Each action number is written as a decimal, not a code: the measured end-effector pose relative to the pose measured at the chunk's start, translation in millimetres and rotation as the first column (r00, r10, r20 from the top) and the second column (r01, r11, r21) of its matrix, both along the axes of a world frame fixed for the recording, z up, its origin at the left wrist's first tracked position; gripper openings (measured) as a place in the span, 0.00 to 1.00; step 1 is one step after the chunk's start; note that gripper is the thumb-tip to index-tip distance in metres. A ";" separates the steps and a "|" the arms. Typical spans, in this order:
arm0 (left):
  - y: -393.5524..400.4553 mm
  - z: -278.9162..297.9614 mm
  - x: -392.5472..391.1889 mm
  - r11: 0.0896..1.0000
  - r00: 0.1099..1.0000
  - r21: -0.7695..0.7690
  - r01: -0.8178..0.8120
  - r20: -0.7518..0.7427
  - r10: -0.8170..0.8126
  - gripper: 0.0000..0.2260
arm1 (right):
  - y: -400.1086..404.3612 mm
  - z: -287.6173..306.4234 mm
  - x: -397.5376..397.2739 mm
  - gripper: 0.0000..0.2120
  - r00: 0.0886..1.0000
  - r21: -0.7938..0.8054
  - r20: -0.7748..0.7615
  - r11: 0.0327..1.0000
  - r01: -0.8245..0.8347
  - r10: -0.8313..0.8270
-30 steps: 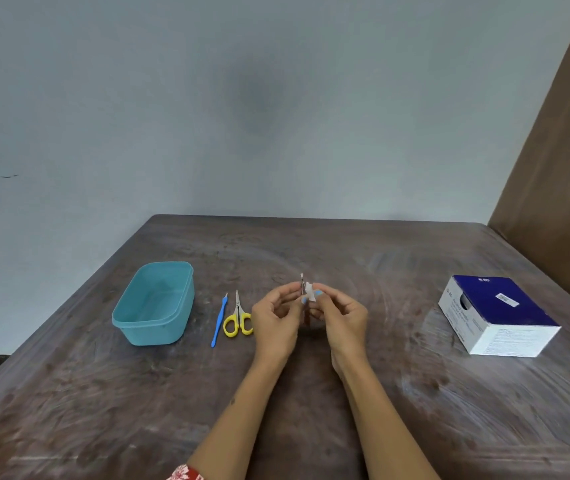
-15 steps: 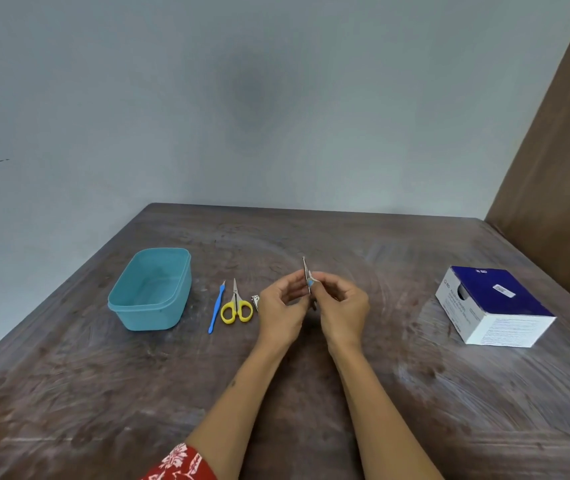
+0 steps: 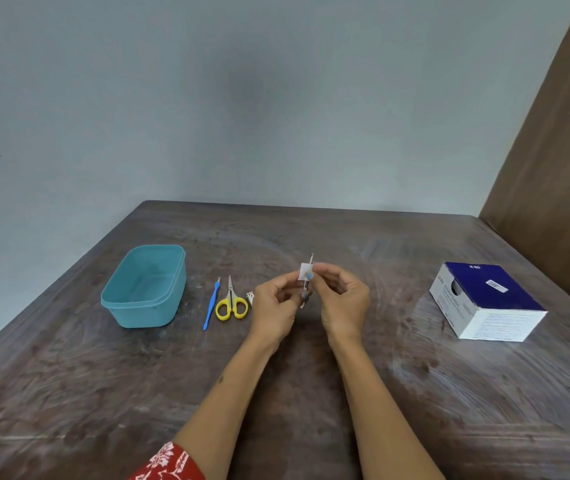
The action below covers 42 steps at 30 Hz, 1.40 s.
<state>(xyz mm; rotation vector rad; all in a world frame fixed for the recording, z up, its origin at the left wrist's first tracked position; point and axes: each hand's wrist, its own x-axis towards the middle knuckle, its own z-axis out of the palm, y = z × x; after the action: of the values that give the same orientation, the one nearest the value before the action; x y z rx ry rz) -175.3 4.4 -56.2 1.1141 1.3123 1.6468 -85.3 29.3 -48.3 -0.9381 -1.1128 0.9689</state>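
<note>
- Right hand (image 3: 344, 301): fingertips curled in, pinching a white pad (image 3: 305, 271) against the upper shaft of a slim metal tool (image 3: 311, 259).
- Left hand (image 3: 275, 303): fingers curled as well, apparently gripping the tool's lower shaft just below the pad. Exact contact partly hidden behind the fingers.
- Tool held upright between the two hands, above the table (image 3: 311, 393), tip poking up past the pad.
- Probably mid-wipe: pad being drawn along the tool.
- Risk of a jabbed fingertip, with the thin tip so close to the right hand's fingers and a quick upward stroke.
- Risk of losing the pad off the tip's end, given so small a pinch on so small a piece.
- Risk of the tool twisting or sliding out of the left hand's light grip under a hard tug from the pad.
- Just left of the left hand: nail clipper (image 3: 250, 298), then yellow scissors (image 3: 231, 304), then blue stick tool (image 3: 211, 304), side by side. Awkward landing spot for a dropped tool.
- Farther left: open teal tub (image 3: 172, 292).
- Well right of the right hand: blue-and-white box (image 3: 484, 301).
</note>
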 end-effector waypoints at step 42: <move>-8.3 8.1 2.7 0.988 0.993 -0.116 0.105 0.067 -0.098 0.08 | 1.2 11.9 13.2 0.10 0.993 -0.107 -0.104 0.992 -0.068 0.057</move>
<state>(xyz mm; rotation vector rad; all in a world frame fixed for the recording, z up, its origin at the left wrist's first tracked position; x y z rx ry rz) -172.6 -3.9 -48.1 1.0346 1.2767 1.4963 -72.1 30.5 -36.4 -0.9374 -1.0167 1.1271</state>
